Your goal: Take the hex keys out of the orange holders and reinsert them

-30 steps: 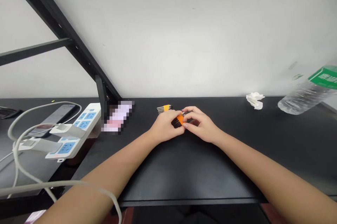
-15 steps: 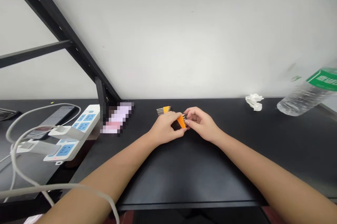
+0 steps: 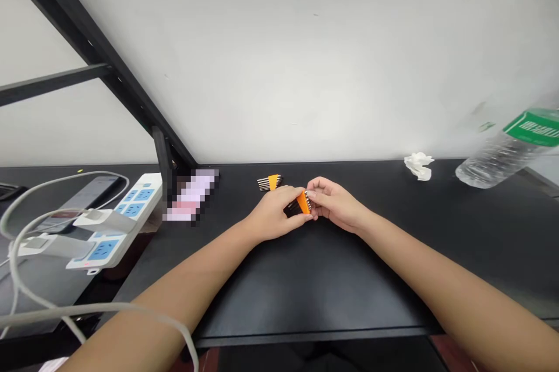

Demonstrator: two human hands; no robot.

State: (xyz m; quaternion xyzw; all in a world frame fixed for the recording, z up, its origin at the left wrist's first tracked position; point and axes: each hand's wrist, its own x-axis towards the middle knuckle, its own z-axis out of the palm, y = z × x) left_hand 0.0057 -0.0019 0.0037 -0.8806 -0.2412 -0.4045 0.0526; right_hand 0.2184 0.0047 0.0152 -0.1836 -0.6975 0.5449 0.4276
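Both hands meet over the middle of the black table (image 3: 305, 279). My left hand (image 3: 273, 219) is closed around a small bundle of dark pins with an orange band (image 3: 299, 205). My right hand (image 3: 335, 204) pinches the metal tips at the bundle's right end with curled fingers. A second orange-banded pin bundle (image 3: 270, 183) lies on the table just behind my left hand, untouched.
A white power strip (image 3: 116, 222) with plugs and white cables (image 3: 39, 302) sits at the left, beside a black slanted frame post (image 3: 166, 165). A crumpled tissue (image 3: 418, 165) and a lying plastic bottle with a green label (image 3: 506, 151) are at the back right.
The held bundle has turned a little so its orange band and metal tips face my right hand, whose fingers have closed in on the tips. The hands stay in place.
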